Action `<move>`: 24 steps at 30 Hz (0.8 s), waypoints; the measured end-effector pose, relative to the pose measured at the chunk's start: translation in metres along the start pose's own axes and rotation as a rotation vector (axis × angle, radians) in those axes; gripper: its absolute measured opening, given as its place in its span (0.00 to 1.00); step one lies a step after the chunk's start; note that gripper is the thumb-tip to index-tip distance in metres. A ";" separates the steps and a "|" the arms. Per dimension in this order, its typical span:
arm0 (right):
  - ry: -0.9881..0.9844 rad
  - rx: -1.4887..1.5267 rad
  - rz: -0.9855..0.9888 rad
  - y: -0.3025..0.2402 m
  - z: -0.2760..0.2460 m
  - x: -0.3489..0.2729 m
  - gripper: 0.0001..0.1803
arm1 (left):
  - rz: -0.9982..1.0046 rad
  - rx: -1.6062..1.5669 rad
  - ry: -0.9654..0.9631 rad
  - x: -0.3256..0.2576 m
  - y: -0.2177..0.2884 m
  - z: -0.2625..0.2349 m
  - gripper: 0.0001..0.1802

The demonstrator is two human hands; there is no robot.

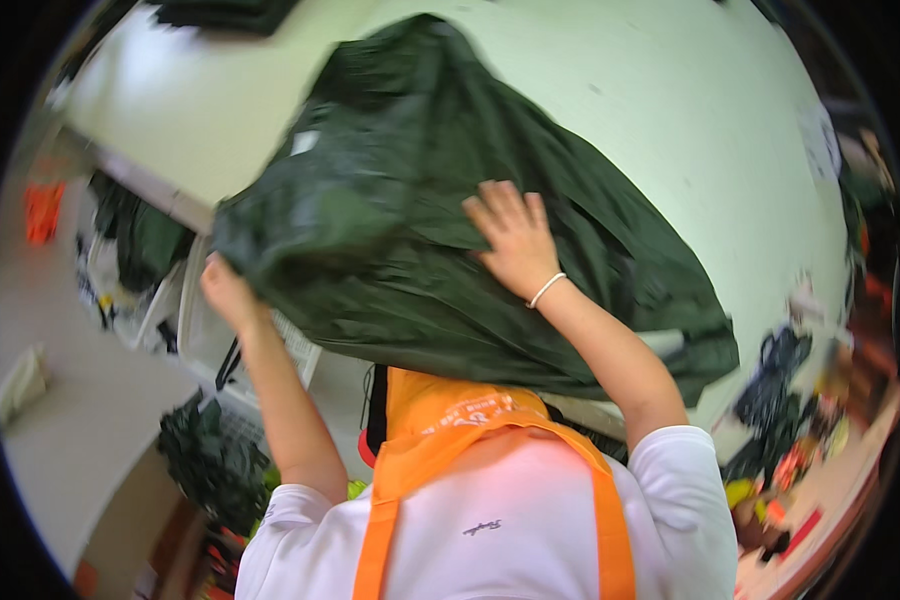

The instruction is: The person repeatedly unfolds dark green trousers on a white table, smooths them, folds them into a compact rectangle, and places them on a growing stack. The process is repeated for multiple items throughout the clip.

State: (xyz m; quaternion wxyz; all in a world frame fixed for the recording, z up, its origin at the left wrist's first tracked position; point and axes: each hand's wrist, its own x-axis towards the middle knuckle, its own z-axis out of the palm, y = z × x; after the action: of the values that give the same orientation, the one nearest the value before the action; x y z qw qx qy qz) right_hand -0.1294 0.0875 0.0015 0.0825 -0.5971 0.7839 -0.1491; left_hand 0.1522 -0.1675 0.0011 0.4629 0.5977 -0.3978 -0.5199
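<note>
Your left hand (228, 290) is gripping the lower left edge of a dark green garment (410, 200); the fingers are hidden under the fabric. Your right hand (510, 235) is lying flat and open on top of it, fingers spread, a thin white bracelet (546, 290) at the wrist. The garment is sprawling over the near edge of a pale green table (670, 90), bunched and creased. You are wearing an orange apron (450, 430) over a white shirt (510, 530).
</note>
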 end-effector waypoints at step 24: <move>0.257 0.217 1.685 0.141 -0.081 -0.520 0.26 | 1.192 1.025 -1.116 -0.186 -0.054 0.175 0.25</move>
State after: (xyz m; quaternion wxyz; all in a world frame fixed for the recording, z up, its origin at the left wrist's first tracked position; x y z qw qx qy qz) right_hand -0.1409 0.6319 0.0059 0.1329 0.2170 0.9504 -0.1789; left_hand -0.0475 0.0002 -0.0097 0.0777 0.0936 -0.9776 -0.1719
